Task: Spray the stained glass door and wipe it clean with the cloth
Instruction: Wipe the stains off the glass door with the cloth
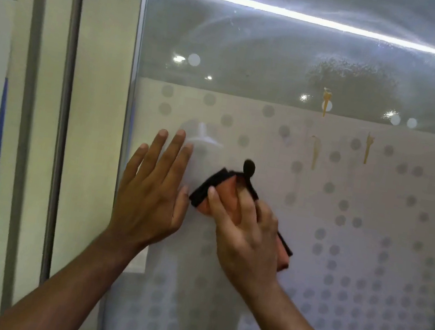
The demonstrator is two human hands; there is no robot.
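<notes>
The glass door [372, 216] fills the view, frosted with grey dots on its lower part and clear above. Three orange-yellow drip stains [325, 102] mark it at the upper right, and a foggy patch of spray droplets [351, 74] sits above them. My right hand [244, 225] presses an orange cloth with a black edge [223, 191] flat against the glass, left of and below the stains. My left hand [151, 186] lies flat on the glass at the door's left edge, fingers spread, holding nothing. No spray bottle is in view.
A metal frame strip [130, 95] runs down the door's left edge. Left of it are a cream wall panel [93, 118] and a further vertical metal post [63, 113]. A bright ceiling light reflects across the top of the glass.
</notes>
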